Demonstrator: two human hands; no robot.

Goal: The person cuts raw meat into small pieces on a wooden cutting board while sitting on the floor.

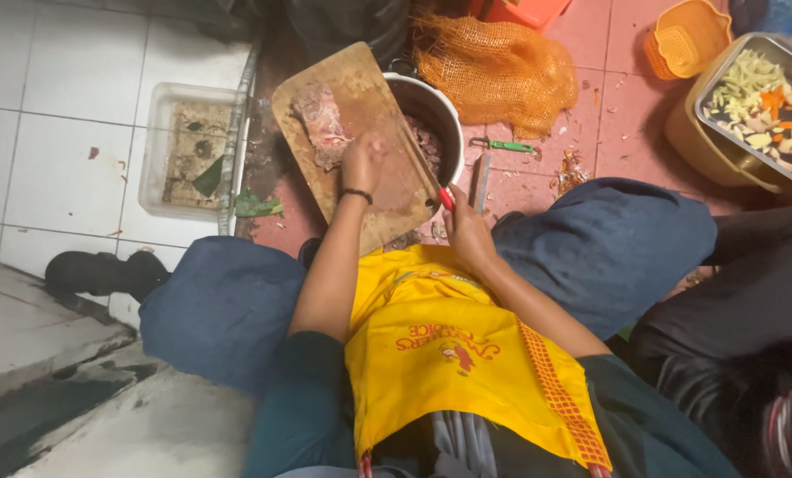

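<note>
A wooden cutting board (387, 190) lies tilted over the rim of a metal pot (440, 111). A slab of raw pinkish meat (319, 122) rests on the board's far end. My left hand (362, 163) presses down on the meat's near edge. My right hand (467, 226) grips a knife with a red handle (446, 199); its blade runs along the board's right edge toward the pot. More meat pieces show inside the pot. I sit with knees apart, in a yellow apron.
An orange mesh sack (495, 71) lies behind the pot. A green-handled peeler (507, 146) is on the red floor tiles. A metal tray of cut vegetables (768, 106) sits far right, an orange basket (686, 37) behind it. A clear plastic tub (188, 150) stands left.
</note>
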